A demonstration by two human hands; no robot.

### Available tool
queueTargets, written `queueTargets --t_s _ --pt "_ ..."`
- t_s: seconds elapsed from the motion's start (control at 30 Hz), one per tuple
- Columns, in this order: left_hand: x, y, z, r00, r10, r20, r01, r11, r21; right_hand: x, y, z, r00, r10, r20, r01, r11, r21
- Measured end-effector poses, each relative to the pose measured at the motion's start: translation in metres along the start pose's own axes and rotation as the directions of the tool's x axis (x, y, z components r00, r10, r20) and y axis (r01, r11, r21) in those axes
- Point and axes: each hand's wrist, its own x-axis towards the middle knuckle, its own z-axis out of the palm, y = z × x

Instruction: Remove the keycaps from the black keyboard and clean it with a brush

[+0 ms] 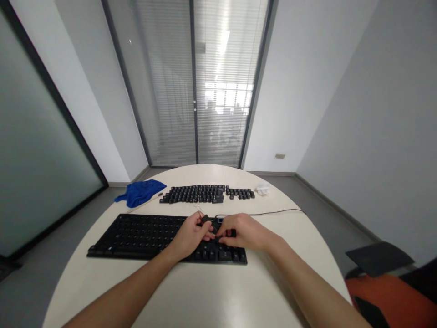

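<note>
A black keyboard (136, 234) lies across the table, most of its left part stripped of keycaps, while several caps stand on its right end. My left hand (191, 234) is over the keyboard's middle right, closed around a small black tool with thin wire tips, apparently a keycap puller (206, 219). Close beside it, my right hand (241, 231) rests low over the right end, its fingertips pinched together at a small black keycap. The fingers hide most of this keycap. Loose black keycaps (194, 194) lie in rows behind the keyboard, with a smaller group (241, 193) to their right.
A blue cloth (141, 192) lies at the back left, beside a thin brush (150, 200). Crumpled white material (262, 189) sits at the back right. The keyboard's cable (273, 212) runs off the right edge of the round table (191, 296). An orange chair (389, 298) stands at right.
</note>
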Motion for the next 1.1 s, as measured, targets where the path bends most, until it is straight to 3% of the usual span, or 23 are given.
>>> queueTargets --t_s 0.27,0.57,0.67,0.77,0.87,0.97,1.1 --pt "-0.001 -0.002 0.000 0.999 0.050 0.003 -0.050 0.998 0.032 0.002 0.000 0.006 0.998 0.028 -0.048 -0.025 0.998 0.061" --pt "0.001 0.001 0.000 0.999 -0.013 -0.036 0.012 0.999 -0.038 0.000 0.017 0.001 0.978 0.121 -0.170 -0.058 0.940 0.337" --pt "0.001 0.003 0.002 0.999 -0.035 -0.041 0.033 0.999 -0.029 -0.006 0.039 -0.009 0.932 0.160 -0.326 -0.073 0.962 0.261" --pt "0.001 0.004 0.003 0.998 -0.049 -0.038 0.049 0.999 -0.005 -0.016 0.070 -0.014 0.850 0.235 -0.472 -0.237 0.970 0.056" --pt "0.000 0.004 0.004 0.997 -0.058 -0.044 0.058 0.998 0.003 -0.023 0.098 -0.012 0.785 0.328 -0.526 -0.426 0.902 -0.074" --pt "-0.001 0.004 0.005 0.998 -0.054 -0.039 0.055 0.998 0.006 -0.026 0.113 -0.007 0.743 0.366 -0.561 -0.491 0.867 -0.085" --pt "-0.002 0.004 0.004 0.998 -0.050 -0.038 0.050 0.999 0.010 -0.023 0.121 -0.002 0.723 0.410 -0.557 -0.540 0.837 -0.085"
